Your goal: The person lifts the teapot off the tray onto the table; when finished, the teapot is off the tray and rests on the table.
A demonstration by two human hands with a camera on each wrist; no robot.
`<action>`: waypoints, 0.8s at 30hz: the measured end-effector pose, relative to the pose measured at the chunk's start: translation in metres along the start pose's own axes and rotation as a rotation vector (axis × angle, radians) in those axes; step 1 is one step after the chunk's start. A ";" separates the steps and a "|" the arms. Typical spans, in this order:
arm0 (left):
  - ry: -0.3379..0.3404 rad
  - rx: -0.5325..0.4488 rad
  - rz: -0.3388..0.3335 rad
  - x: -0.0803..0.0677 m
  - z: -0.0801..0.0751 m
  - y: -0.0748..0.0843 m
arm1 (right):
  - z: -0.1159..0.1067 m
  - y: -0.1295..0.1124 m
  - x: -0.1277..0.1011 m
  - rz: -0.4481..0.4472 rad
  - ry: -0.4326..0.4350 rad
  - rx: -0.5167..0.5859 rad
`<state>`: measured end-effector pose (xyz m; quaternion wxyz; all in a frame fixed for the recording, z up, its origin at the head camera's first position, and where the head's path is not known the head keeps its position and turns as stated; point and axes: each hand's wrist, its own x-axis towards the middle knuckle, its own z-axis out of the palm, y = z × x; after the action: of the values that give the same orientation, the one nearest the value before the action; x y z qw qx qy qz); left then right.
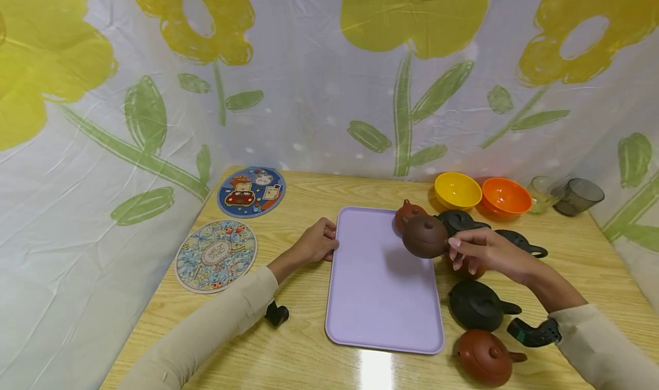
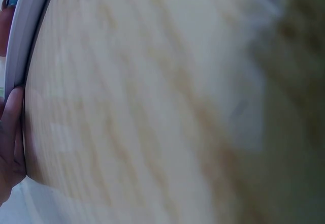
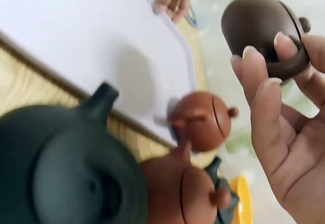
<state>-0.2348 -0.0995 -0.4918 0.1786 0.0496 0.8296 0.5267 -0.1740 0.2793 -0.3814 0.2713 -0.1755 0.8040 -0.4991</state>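
Observation:
My right hand [image 1: 486, 253] holds a dark brown teapot [image 1: 425, 237] by its handle, raised above the upper right of a lilac tray [image 1: 381, 315]. In the right wrist view the fingers [image 3: 267, 107] curl through that handle. My left hand [image 1: 315, 240] grips the tray's left rim, and the left wrist view shows some of its fingers [image 2: 12, 117] at the edge. On the tray's far right corner stands a red-brown teapot [image 3: 203, 120], partly hidden in the head view.
Right of the tray stand black teapots [image 1: 476, 305] and reddish ones [image 1: 485, 358]. Farther back are yellow [image 1: 457, 190] and orange bowls [image 1: 506, 197] and two glasses, one grey [image 1: 579, 197]. Two round mats, one blue [image 1: 250, 191] and one patterned [image 1: 216, 255], lie at left.

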 end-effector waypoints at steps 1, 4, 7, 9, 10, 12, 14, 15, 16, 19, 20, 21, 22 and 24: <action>0.000 0.000 0.001 0.000 0.000 0.000 | -0.002 0.003 -0.004 -0.015 -0.007 0.009; 0.002 0.001 0.004 -0.001 0.000 0.000 | -0.011 0.010 -0.015 -0.075 -0.019 0.020; 0.006 -0.003 0.003 0.000 0.000 0.000 | -0.020 0.016 -0.027 -0.097 -0.037 0.040; 0.007 -0.004 0.003 0.000 0.000 0.000 | -0.027 0.021 -0.035 -0.104 -0.052 0.048; 0.009 -0.004 0.004 0.000 0.000 0.000 | -0.031 0.023 -0.038 -0.105 -0.058 0.050; 0.012 -0.006 0.003 0.000 0.000 -0.001 | -0.037 0.027 -0.045 -0.112 -0.073 0.052; 0.013 -0.005 0.002 0.000 0.000 0.000 | -0.043 0.033 -0.051 -0.123 -0.091 0.063; 0.012 -0.006 0.002 0.000 0.000 0.000 | -0.046 0.036 -0.054 -0.125 -0.102 0.071; 0.012 -0.005 0.002 0.000 0.000 0.000 | -0.049 0.040 -0.057 -0.126 -0.113 0.081; 0.009 -0.002 0.003 0.000 0.000 0.000 | -0.057 0.051 -0.065 -0.133 -0.155 0.118; 0.007 -0.002 0.003 0.000 0.000 0.000 | -0.060 0.054 -0.067 -0.135 -0.170 0.130; 0.007 -0.002 0.003 0.000 0.000 0.000 | -0.063 0.058 -0.070 -0.135 -0.184 0.142; 0.007 -0.001 0.003 0.000 0.000 0.000 | -0.065 0.062 -0.072 -0.133 -0.198 0.155; 0.007 -0.002 0.002 0.000 0.000 0.000 | -0.070 0.069 -0.077 -0.116 -0.215 0.176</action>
<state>-0.2344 -0.0997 -0.4919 0.1752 0.0483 0.8297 0.5278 -0.1572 0.4021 -0.3988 0.3411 -0.2497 0.7120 -0.5606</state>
